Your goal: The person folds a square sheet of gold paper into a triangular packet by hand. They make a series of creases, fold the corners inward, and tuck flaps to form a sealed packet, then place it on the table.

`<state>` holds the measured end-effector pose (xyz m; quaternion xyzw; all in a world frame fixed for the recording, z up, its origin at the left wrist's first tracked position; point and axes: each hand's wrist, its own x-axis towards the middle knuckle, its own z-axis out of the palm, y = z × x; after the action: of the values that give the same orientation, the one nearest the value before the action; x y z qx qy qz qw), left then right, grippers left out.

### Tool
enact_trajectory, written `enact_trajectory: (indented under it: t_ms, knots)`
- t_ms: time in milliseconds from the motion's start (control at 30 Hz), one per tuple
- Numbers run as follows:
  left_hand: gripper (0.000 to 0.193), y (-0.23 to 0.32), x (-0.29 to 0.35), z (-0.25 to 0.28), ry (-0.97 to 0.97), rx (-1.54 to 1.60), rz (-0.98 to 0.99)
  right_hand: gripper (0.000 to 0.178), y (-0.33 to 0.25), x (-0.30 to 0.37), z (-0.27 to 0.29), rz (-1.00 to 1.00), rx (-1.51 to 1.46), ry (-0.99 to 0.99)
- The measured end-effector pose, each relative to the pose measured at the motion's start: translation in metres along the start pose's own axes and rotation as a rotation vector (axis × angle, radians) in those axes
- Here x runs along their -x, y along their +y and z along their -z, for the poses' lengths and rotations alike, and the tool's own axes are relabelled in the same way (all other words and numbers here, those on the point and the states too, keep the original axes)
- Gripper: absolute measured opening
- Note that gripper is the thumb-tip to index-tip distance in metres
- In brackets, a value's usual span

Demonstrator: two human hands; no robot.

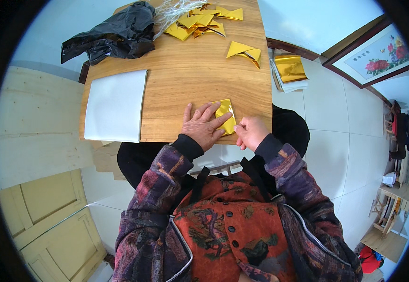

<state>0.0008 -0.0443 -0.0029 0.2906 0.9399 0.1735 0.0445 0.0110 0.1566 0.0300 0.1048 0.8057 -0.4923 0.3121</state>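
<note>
A small folded piece of shiny gold paper [224, 109] lies near the table's front edge. My left hand [200, 128] rests flat across its left side with the fingers spread, hiding part of it. At the paper's lower right edge, my right hand [253, 132] is closed, thumb and forefinger pinched on the edge. Farther back lies a single folded gold piece [243, 51] with pointed corners. Several similar gold pieces [200, 21] are heaped at the far end.
The wooden table [185, 75] also carries a white sheet stack [115, 107] at left, a crumpled black plastic bag [115, 33] and clear plastic [171, 14] at the back. Beyond its right edge, gold sheets [291, 68] lie on a white stack. A framed picture [378, 56] leans by the wall.
</note>
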Motion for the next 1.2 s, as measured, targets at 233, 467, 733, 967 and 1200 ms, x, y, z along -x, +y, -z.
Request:
enact_trajectory:
  t_ms: [233, 467, 733, 967, 1200]
  knots:
    - [0.048, -0.001, 0.001, -0.003, 0.022, -0.029, 0.009, 0.021, 0.004, -0.001, -0.008, 0.205, 0.523, 0.225]
    - [0.051, -0.001, 0.0, -0.002, 0.029, -0.01, -0.001, 0.03, 0.021, 0.022, -0.016, 0.651, 0.626, 0.472]
    - [0.049, 0.0, 0.0, -0.001, 0.048, 0.001, -0.015, 0.09, 0.048, 0.034, -0.039, 0.797, 0.846, 0.302]
    - [0.051, 0.001, 0.001, 0.001, 0.049, 0.01, -0.019, 0.069, 0.058, 0.029, -0.042, 0.814, 1.026, 0.389]
    - [0.05, 0.0, 0.002, 0.002, 0.062, -0.009, -0.028, 0.065, 0.06, 0.029, -0.043, 0.806, 0.945, 0.39]
